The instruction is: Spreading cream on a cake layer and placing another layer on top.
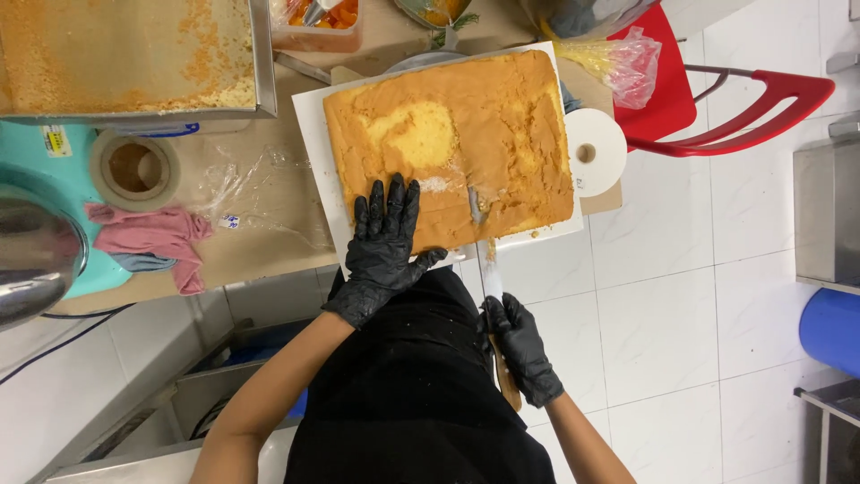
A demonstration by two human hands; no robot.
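Desk (269, 224), partly cut off, above white floor tiles; sponge cake (466, 143) on white board (309, 125). My left hand (385, 242) presses it, fingers spread; right hand (520, 345) clamps the knife (491, 278), handle mostly hidden.

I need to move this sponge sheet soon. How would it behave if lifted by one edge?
The sponge sheet looks thin and wide, so it would probably sag or tear. Its patchy, peeled top suggests a fragile crumb. Sliding the white board beneath seems safer.
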